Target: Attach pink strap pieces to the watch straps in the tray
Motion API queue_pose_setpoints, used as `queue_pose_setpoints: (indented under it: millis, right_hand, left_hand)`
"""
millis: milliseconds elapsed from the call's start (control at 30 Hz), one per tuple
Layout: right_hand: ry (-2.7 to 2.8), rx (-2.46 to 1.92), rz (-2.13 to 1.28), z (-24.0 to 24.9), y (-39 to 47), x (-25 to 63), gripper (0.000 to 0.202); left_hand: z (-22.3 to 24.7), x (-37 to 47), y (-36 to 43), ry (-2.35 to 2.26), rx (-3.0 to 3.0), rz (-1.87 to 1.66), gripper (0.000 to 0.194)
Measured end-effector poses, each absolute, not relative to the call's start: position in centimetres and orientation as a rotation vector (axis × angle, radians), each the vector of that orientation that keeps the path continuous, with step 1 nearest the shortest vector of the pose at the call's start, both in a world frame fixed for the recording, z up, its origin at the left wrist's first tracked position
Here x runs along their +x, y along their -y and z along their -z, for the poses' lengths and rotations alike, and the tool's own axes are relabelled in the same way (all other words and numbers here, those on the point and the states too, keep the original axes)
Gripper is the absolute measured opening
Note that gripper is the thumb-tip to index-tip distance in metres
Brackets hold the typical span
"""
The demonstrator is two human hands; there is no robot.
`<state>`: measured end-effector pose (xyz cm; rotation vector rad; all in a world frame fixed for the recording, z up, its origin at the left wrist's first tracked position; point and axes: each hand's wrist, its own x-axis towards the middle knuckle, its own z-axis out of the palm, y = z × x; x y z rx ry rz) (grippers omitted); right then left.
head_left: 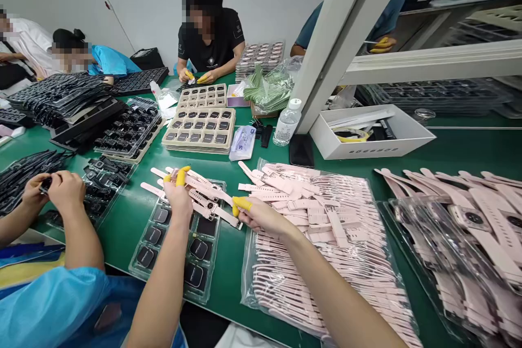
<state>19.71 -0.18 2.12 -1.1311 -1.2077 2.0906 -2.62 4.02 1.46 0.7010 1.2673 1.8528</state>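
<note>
My left hand (178, 196), with yellow finger cots on its fingertips, is closed on a pink watch strap (210, 190) above a clear plastic tray (214, 283). My right hand (261, 216), also in yellow finger cots, pinches the strap's other end. Square black watch faces (196, 275) sit in the tray's compartments, and several pink-strapped watches lie across its far part, partly hidden by my left hand. Just right of my right hand, loose pink straps (314, 212) lie on a plastic bag (248, 277) packed with rows of such straps.
Stacked trays of pink watches (473, 217) stand at the right. Beyond are beige trays (199, 144), a bottle (287, 122), a phone (302, 150) and a white box (371, 144) beside a slanting post (334, 38). A co-worker's hands (61, 190) handle a black part on the left.
</note>
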Motion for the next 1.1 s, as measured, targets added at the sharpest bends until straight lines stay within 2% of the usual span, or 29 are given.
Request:
queue_pose_setpoints:
  millis: [67, 133, 200, 300, 433, 500, 900, 1100]
  right_hand:
    - [1.168, -1.099, -1.956, -2.0, 0.0, 19.7, 0.042]
    - [1.123, -1.065, -1.849, -1.9, -0.1, 19.5, 0.041]
    - [1.099, -1.029, -1.813, -1.8, 0.0, 19.1, 0.038]
    - [1.099, -0.977, -1.832, -1.6, 0.3, 18.5, 0.032]
    - [1.109, -0.968, -1.937, -1.5, 0.6, 18.2, 0.029]
    - [1.094, -0.935, -1.978, -1.6, 0.5, 18.3, 0.027]
    - [0.839, -0.84, -2.046, -1.7, 0.0, 18.7, 0.024]
    - [0.817, -0.826, -2.012, -1.8, 0.1, 18.3, 0.027]
  left_hand:
    - [-1.4, -2.5, -3.9, -1.262, 0.721, -1.718, 0.051]
    - [-1.1, -1.4, -3.4, -1.242, 0.847, -1.437, 0.047]
    - [-0.6, 0.0, -2.6, -1.221, 1.075, -1.177, 0.042]
    - [0.3, 1.4, -1.7, -1.186, 1.521, -1.023, 0.037]
    - [0.8, 1.2, -1.6, -1.088, 1.944, -1.009, 0.06]
    - [0.8, 0.8, -1.7, -1.039, 2.051, -1.003, 0.065]
    - [0.4, 0.8, -1.8, -1.023, 2.119, -1.057, 0.049]
    - [0.6, 0.8, -1.7, -1.07, 2.093, -1.041, 0.05]
